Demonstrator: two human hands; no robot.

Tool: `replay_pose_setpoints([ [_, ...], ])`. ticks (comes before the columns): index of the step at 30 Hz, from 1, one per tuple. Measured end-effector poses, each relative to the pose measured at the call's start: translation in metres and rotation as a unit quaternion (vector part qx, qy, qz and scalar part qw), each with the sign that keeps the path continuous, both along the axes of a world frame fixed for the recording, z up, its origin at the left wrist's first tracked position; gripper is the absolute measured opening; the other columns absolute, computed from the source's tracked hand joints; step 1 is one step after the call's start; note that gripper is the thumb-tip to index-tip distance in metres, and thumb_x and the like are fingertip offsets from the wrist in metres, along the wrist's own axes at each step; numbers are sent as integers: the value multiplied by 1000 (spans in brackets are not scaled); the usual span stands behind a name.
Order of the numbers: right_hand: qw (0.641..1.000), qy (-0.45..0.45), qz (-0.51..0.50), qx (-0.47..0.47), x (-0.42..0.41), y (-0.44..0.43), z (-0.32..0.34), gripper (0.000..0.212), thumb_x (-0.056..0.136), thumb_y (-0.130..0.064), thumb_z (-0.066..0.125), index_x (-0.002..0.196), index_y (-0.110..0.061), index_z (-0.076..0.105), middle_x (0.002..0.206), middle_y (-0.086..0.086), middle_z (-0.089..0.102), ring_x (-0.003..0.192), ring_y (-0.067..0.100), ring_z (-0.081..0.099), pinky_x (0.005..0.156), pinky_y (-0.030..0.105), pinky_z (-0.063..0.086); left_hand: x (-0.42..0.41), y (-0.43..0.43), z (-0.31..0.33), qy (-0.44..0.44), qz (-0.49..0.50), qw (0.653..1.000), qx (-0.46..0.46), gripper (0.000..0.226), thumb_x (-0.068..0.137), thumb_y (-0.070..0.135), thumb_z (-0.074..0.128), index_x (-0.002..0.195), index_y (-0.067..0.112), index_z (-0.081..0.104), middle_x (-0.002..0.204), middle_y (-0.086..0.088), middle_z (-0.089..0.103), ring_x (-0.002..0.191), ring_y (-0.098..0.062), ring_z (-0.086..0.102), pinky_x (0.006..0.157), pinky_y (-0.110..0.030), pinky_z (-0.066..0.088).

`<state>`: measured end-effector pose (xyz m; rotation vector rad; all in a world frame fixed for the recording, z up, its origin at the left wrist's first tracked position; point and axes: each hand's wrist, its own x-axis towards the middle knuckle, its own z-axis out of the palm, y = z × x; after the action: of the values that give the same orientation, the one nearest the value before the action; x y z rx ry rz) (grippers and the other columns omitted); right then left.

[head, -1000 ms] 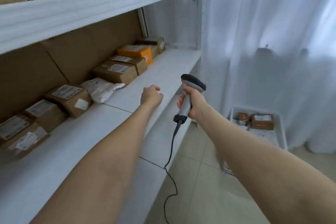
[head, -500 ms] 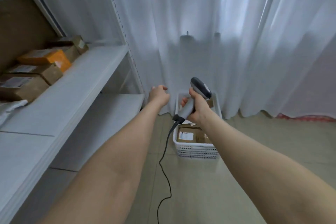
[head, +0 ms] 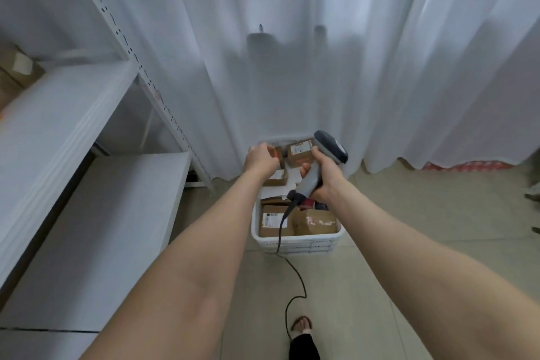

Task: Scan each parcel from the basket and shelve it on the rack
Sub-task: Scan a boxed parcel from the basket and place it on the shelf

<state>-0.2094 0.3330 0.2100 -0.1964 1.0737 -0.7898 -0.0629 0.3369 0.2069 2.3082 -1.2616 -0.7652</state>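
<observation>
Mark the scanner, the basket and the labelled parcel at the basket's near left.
scanner (head: 331, 145), head view, on its dark head.
basket (head: 306, 244), head view, on its white front wall.
labelled parcel (head: 270, 220), head view, on its white label.

Brown parcels (head: 314, 222) fill the white basket (head: 295, 242) below the left hand (head: 261, 158); the right hand (head: 323, 177) grips the grey scanner (head: 327, 152).

Right hand (head: 323, 177) grips scanner (head: 331, 146) over white basket (head: 295, 244) of brown parcels (head: 314, 222) on floor; left hand (head: 261, 158) curled over basket's far-left corner; rack (head: 58, 126) at left.
</observation>
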Motion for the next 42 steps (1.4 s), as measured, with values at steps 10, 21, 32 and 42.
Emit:
replay_pose_setpoints([
  [10, 996, 41, 15, 79, 34, -111, -89, 36, 84, -37, 74, 109, -13, 64, 77, 2, 64, 73, 16, 62, 80, 34, 54, 37, -110, -87, 5, -4, 996, 84, 38, 92, 16, 56, 130, 14, 53, 137, -12, 44, 119, -27, 51, 98, -33, 41],
  [21, 985, 66, 61, 148, 66, -230, -219, 31, 83, -40, 74, 96, -15, 63, 78, 2, 64, 73, 16, 62, 79, 39, 52, 68, -220, -217, -11, 7, 986, 166, 41, 93, 16, 55, 133, 13, 51, 137, -12, 50, 120, -28, 53, 99, -36, 44],
  [32, 966, 170, 17, 193, 80, -301, -432, 23, 89, -29, 69, 88, -9, 59, 65, 6, 61, 55, 16, 57, 57, 28, 53, 115, -278, -444, -82, -64, 957, 272, 60, 85, 9, 58, 141, 10, 37, 140, -13, 43, 127, -30, 45, 101, -38, 44],
  [42, 972, 142, 37, 182, 99, -324, -569, 21, 90, -27, 68, 91, -8, 57, 66, 7, 58, 54, 16, 55, 54, 27, 50, 129, -338, -584, -181, -186, 919, 297, 110, 77, 18, 76, 152, 4, -3, 159, -12, 8, 145, -29, 16, 115, -41, 28],
])
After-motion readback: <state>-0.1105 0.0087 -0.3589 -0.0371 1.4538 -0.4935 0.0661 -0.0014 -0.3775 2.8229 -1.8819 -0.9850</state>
